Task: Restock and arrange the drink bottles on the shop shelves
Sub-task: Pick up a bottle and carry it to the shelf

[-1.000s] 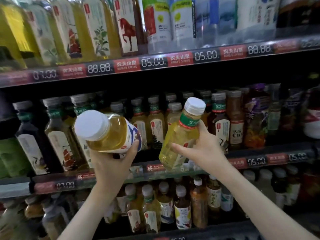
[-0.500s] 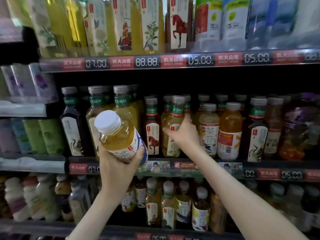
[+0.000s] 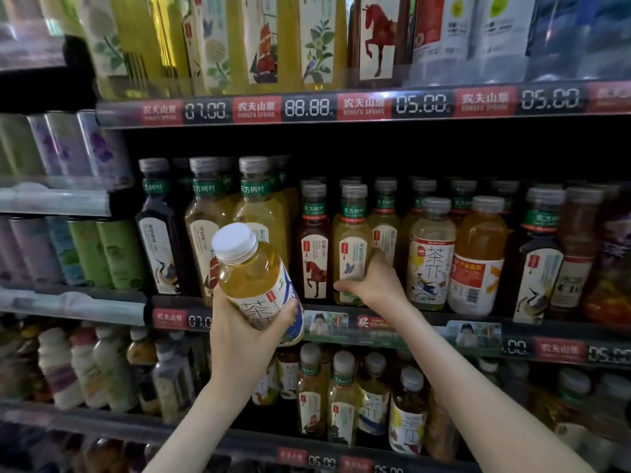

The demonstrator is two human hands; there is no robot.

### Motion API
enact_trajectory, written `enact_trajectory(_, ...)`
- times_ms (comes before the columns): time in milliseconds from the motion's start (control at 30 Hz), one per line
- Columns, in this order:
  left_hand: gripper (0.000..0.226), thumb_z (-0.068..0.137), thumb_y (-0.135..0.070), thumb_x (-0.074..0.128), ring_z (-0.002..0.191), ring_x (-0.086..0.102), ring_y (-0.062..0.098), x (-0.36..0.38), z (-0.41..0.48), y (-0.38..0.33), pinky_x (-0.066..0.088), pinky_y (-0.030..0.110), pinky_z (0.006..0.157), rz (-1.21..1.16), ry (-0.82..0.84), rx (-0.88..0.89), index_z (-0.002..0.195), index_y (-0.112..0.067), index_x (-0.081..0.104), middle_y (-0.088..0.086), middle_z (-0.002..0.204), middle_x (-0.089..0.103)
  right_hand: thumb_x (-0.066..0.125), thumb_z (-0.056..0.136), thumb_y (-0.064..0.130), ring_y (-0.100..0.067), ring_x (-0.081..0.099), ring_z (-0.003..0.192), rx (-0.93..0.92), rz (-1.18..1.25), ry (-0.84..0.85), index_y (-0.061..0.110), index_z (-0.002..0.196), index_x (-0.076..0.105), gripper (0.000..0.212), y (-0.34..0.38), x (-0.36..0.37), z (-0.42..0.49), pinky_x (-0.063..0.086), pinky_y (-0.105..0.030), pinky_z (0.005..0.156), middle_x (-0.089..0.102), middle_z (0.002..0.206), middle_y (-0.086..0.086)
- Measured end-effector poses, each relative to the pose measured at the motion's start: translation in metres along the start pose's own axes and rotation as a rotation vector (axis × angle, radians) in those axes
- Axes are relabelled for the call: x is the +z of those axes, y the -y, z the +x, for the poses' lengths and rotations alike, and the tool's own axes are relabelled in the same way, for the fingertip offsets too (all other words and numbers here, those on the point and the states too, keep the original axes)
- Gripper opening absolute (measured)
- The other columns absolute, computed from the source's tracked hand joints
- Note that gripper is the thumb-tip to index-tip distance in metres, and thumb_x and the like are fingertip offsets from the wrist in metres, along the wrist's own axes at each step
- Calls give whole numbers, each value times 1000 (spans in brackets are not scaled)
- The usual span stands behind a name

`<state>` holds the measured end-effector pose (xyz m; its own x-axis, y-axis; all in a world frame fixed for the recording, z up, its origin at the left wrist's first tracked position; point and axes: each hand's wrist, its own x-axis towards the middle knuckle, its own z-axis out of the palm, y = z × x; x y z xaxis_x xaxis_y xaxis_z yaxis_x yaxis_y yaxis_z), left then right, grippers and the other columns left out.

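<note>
Tilting up and to the left, a clear plastic bottle of amber-yellow tea with a white screw cap and a white-and-blue label (image 3: pixel 254 278) was gripped around its lower half by the left hand (image 3: pixel 239 339). The fingers and thumb were curled about the label, and the bottle was held off the shelf, in front of it. A second clear plastic bottle of pale green-yellow tea with a grey cap and green neck band (image 3: pixel 353 247) was stood upright on the middle shelf. Its lower part was clasped by the right hand (image 3: pixel 375 288), the thumb laid across the front near the base and the fingers wrapped round the right side. Just left of the right hand a dark red tea bottle with a horse on its label (image 3: pixel 314 254) was seen. Just right of that hand a rounded pale bottle with a white illustrated label (image 3: pixel 432 254) was stood, and beyond it an orange juice bottle (image 3: pixel 479 257). Below both hands the black shelf rail with red price tags (image 3: pixel 553 349) was seen, with rows of smaller bottles ranged beneath it.
</note>
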<state>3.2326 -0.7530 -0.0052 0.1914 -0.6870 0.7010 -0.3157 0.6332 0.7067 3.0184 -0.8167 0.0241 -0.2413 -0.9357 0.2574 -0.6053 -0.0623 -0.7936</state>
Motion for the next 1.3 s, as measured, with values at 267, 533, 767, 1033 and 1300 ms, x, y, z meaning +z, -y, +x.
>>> enact_trajectory(267, 59, 67, -31, 83, 97, 59, -6, 14, -2, -12, 54, 24, 82, -6, 121, -125, 114, -29, 49, -15, 106, 62, 76, 78, 37, -26, 54, 119, -38, -62, 35, 10, 133, 35, 74, -2, 12, 6, 46, -37, 92, 55, 130, -8)
enact_trajectory(533, 64, 65, -42, 80, 100, 57, -5, 31, -19, -23, 49, 16, 79, 122, 297, -33, 120, -34, 49, -18, 108, 60, 55, 86, 51, 1, 53, 107, -467, 250, 91, 30, 133, 43, 53, 39, -32, -66, 47, -23, 89, 55, 118, 12)
enact_trajectory(767, 80, 66, -43, 81, 103, 54, 1, 67, -42, -36, 43, 17, 75, 213, 403, 89, 132, -24, 41, -14, 119, 51, 70, 81, 42, -1, 52, 93, -444, 113, -57, 25, 101, 52, 31, 20, -55, -98, 43, -15, 76, 50, 99, 9)
enact_trajectory(1033, 80, 71, -48, 76, 108, 47, -3, 87, -93, -27, 45, 20, 86, 118, 710, -15, 135, -36, 29, -20, 120, 42, 71, 80, 41, 6, 59, 82, -211, 41, -84, 21, 95, 56, 30, -31, -70, -129, 50, -12, 64, 64, 85, 10)
enact_trajectory(1300, 44, 94, -44, 49, 112, 53, 8, 64, -131, 59, 46, 28, 92, 269, 1013, -133, 133, -26, 41, -6, 128, 52, 73, 77, 41, -1, 57, 75, -32, -139, 94, 26, 86, 49, 29, -95, -26, -160, 45, -19, 61, 62, 80, 10)
